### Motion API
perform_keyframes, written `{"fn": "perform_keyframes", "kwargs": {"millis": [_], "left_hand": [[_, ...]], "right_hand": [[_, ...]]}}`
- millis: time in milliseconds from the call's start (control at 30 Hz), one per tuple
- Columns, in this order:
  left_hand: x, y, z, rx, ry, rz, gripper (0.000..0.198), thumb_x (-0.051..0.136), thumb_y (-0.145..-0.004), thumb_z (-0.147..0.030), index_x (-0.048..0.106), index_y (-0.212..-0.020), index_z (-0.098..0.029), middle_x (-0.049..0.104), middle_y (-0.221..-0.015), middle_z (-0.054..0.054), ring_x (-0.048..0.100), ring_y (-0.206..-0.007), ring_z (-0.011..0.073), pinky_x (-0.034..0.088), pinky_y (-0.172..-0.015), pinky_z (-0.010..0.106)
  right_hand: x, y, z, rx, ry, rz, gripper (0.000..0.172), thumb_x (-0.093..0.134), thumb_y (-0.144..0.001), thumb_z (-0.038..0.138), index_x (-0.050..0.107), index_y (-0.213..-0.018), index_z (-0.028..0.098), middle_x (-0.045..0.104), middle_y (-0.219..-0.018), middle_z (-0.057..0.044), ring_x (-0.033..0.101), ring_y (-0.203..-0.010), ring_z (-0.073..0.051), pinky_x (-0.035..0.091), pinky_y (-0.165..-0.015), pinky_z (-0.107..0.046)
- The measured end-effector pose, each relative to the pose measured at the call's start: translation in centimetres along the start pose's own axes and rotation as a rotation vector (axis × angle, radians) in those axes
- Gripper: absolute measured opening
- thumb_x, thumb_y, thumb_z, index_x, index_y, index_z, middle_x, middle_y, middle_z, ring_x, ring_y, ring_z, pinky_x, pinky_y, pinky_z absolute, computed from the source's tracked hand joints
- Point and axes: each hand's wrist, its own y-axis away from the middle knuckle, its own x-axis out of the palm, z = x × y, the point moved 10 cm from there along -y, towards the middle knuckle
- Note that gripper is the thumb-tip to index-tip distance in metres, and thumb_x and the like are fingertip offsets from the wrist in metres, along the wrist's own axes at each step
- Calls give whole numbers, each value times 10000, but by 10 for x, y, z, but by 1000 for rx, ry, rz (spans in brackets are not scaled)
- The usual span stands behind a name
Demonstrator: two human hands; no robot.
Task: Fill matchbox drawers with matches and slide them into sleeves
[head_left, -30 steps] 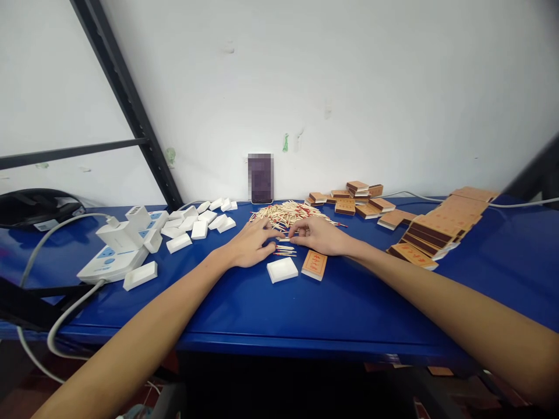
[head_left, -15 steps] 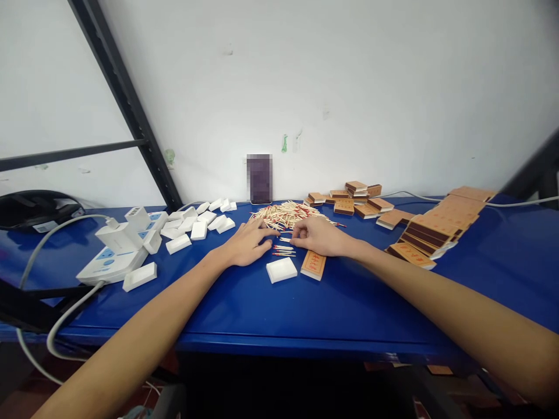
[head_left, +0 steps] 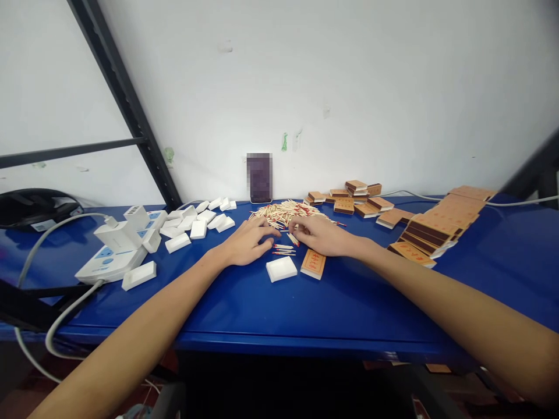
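My left hand [head_left: 250, 241] rests on the table with its fingers spread, its tips near a small row of matches [head_left: 283, 250]. My right hand [head_left: 322, 235] is across from it, thumb and index finger a little apart, over a few slanted matches [head_left: 292, 239]. Its other fingers are curled and partly hidden. Just beyond both hands lies a heap of loose red-tipped matches [head_left: 286, 213]. On the near side sit a white matchbox tray [head_left: 282, 269] and, beside it, a printed matchbox [head_left: 313, 264].
Several white trays [head_left: 198, 228] lie at the left, near a power strip [head_left: 111, 262] with chargers and cables. Matchboxes are scattered at the back right, with a stacked row [head_left: 437, 227] farther right. A phone [head_left: 261, 178] leans against the wall.
My right hand has shifted slightly away and loosened its finger grip. Matches by its fingertips now lie slanted. My left hand has hardly moved.
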Motion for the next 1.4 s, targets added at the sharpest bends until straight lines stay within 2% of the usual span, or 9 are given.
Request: {"fn": "perform_keyframes", "kwargs": {"millis": [100,200,400,533,867,1167,1400], "left_hand": [[-2,0,-6,40,18,8,319,407,-946,-318,658,-1115,-219,540,-935,55,485,-966,222,367,-868,368],[-3,1,-11,82,24,13,309,441,-947,-356,699,-1066,-233,553,-893,44,502,-926,208,356,-854,356],[-3,1,-13,123,35,5,291,475,-941,-371,723,-1049,-266,559,-815,29,513,-828,181,355,-834,343],[-4,2,-16,128,39,28,293,480,-928,-352,732,-1039,-251,565,-804,39,514,-807,178,375,-766,311],[-2,1,-12,90,30,19,287,488,-930,-351,722,-1046,-230,587,-812,44,535,-790,172,395,-732,294],[-4,1,-13,62,31,25,298,526,-915,-400,724,-1060,-231,578,-806,45,525,-796,176,386,-718,288],[-4,1,-11,56,68,11,276,549,-903,-365,727,-1057,-222,594,-807,44,537,-785,170,398,-716,288]], "right_hand": [[1,1,6,-102,40,35,298,441,-829,68,637,-1024,178,680,-874,-53,574,-786,-178,393,-722,-292],[5,0,7,-142,88,73,321,465,-798,47,670,-1009,175,676,-927,-76,576,-877,-206,403,-788,-325],[7,-1,2,-86,73,88,165,522,-849,153,669,-924,160,670,-911,-82,576,-820,-195,405,-722,-305],[7,-1,-1,-55,55,75,128,541,-860,197,652,-914,161,666,-895,-75,571,-796,-185,393,-689,-288],[9,-1,-3,-22,25,111,120,566,-830,245,642,-867,159,624,-781,-38,518,-664,-145,350,-596,-259],[12,1,0,-61,-38,125,154,551,-845,268,665,-891,175,624,-770,-26,509,-656,-142,343,-588,-256],[13,2,3,-78,-53,126,175,525,-866,270,665,-904,173,612,-748,-18,502,-647,-138,349,-602,-254]]}}
